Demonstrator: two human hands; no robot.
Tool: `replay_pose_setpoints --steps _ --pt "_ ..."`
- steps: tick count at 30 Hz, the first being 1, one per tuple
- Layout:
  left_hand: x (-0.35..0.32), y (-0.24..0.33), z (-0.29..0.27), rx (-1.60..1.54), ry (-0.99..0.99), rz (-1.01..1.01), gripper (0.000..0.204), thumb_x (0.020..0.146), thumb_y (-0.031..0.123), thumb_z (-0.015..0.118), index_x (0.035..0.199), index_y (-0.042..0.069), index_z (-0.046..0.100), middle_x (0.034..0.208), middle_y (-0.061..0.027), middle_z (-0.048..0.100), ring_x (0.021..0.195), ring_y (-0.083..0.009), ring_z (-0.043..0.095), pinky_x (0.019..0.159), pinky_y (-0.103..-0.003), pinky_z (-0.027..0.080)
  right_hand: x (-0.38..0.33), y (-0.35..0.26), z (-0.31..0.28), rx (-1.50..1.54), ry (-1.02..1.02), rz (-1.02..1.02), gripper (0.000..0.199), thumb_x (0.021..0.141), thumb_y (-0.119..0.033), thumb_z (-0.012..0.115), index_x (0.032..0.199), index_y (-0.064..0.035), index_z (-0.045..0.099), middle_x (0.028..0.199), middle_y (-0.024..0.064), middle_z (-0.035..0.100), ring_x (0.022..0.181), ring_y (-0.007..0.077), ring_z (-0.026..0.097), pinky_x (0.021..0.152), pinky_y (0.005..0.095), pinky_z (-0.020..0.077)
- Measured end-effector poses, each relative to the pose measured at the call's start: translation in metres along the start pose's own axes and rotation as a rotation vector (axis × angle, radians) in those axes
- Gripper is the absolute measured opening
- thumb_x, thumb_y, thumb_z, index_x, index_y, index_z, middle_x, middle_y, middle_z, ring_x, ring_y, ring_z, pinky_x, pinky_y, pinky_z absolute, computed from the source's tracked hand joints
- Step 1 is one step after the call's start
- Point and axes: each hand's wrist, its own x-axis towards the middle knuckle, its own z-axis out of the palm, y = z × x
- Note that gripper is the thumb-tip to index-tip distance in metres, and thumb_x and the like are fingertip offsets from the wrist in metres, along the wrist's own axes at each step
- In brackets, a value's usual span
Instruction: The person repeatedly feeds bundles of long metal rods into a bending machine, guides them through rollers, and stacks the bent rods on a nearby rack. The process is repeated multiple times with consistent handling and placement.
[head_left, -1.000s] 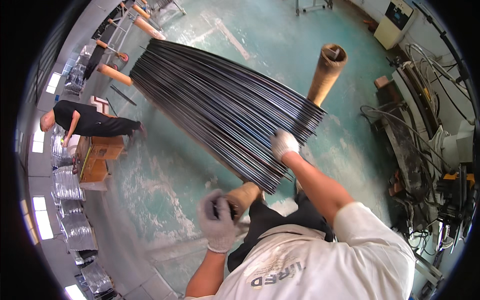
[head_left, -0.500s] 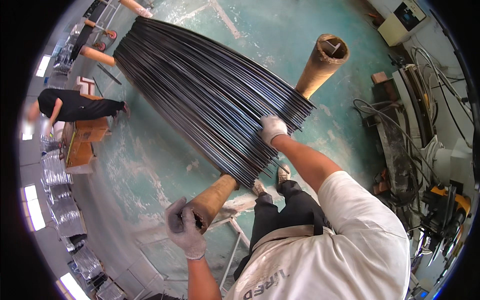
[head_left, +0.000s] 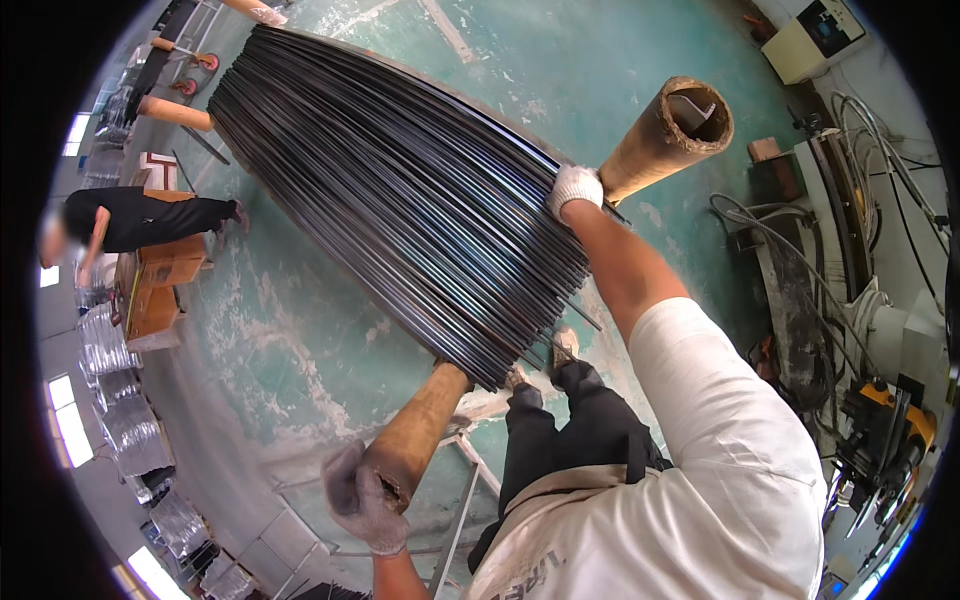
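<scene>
A wide layer of long, thin black rods [head_left: 400, 190] lies side by side, reaching away to the far left. My right hand [head_left: 577, 190], in a pale knit glove, is closed over the rods at their right edge, beside an upright brown cardboard tube [head_left: 655, 145]. Its fingertips are partly hidden. At the lower left, my gloved left hand [head_left: 365, 505] grips the top end of another cardboard tube [head_left: 420, 415], its fingers around the torn rim. Some rod ends stick out unevenly toward my feet.
Two more tubes [head_left: 178, 112] stand at the far end. A person in black [head_left: 130, 218] bends beside cardboard boxes [head_left: 160, 290] on the left. Machinery with hoses [head_left: 790, 260] lines the right wall. A pale metal frame [head_left: 462, 520] lies by my left leg.
My right hand has moved from the near rod ends up and right to the layer's right edge. My left hand stays at the tube, slightly lower. The view has shifted a little.
</scene>
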Motion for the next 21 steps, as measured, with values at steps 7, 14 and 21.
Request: replay_pose_setpoints --steps 7,14,21 --pt "0.0 -0.006 -0.002 -0.019 -0.027 0.049 0.033 0.108 0.027 0.074 0.123 -0.002 0.07 0.123 -0.0132 0.068 0.113 -0.0235 0.065 0.105 -0.039 0.051 -0.006 0.002 -0.019 -0.047 -0.188 -0.161 0.039 0.088 -0.034 0.087 0.118 -0.0085 0.084 0.12 0.0196 0.082 0.115 0.039 0.079 0.099 0.0491 0.0635" --pt "-0.011 -0.056 -0.024 0.26 -0.032 0.174 0.049 0.103 0.028 0.069 0.132 -0.012 0.066 0.124 -0.0225 0.071 0.114 -0.0356 0.071 0.105 -0.047 0.057 -0.019 -0.005 -0.051 0.222 -0.484 -0.201 0.049 0.084 -0.042 0.093 0.115 -0.0051 0.086 0.114 0.0172 0.084 0.108 0.0351 0.08 0.097 0.0449 0.0624" --pt "0.002 -0.002 -0.003 0.022 -0.026 0.011 0.03 0.107 0.021 0.071 0.124 -0.004 0.072 0.12 -0.0135 0.07 0.115 -0.026 0.066 0.107 -0.039 0.05 -0.044 -0.003 -0.062 0.813 -0.768 -0.164 0.026 0.102 -0.023 0.084 0.096 0.0026 0.082 0.086 0.0123 0.08 0.073 0.0232 0.073 0.07 0.0403 0.0603"
